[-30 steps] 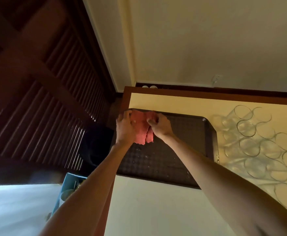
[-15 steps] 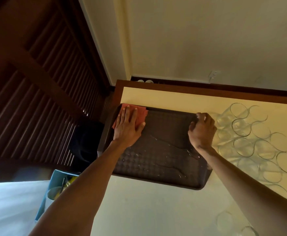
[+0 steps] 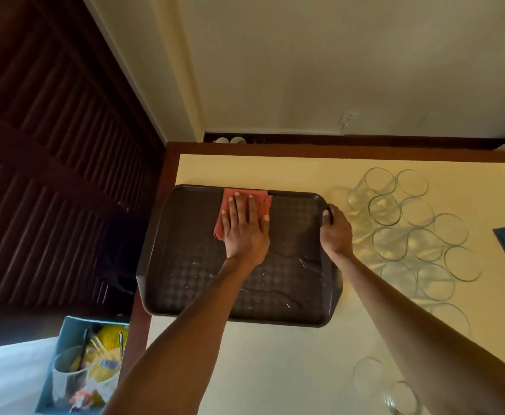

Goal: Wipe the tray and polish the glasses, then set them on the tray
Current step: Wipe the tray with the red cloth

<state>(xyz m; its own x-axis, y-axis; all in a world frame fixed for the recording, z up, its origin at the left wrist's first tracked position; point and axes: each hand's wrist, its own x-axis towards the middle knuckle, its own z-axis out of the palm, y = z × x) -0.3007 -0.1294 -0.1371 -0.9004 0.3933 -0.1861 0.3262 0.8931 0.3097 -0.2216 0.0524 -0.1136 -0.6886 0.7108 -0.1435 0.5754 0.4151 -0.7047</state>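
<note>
Red cloth (image 3: 260, 197) lies at the far edge of the tray (image 3: 185, 250), by the table's (image 3: 275, 169) left edge, under the flat, straight-fingered left hand (image 3: 245, 229). The right hand (image 3: 335, 232) grips the tray's right rim. Water (image 3: 275, 295) pools nearer the person, toward the tray's near-right corner.

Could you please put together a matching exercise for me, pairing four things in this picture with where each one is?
Things:
1. pink-red wiping cloth
2. dark brown plastic tray
3. clear drinking glasses
4. light blue box of supplies

Places:
A. grouped on the cream table, right of the tray
B. beside the table's left edge, lower down
C. pressed flat under the left hand
D. gripped at its right rim by the right hand

Pairs: 1-C; 2-D; 3-A; 4-B
</note>
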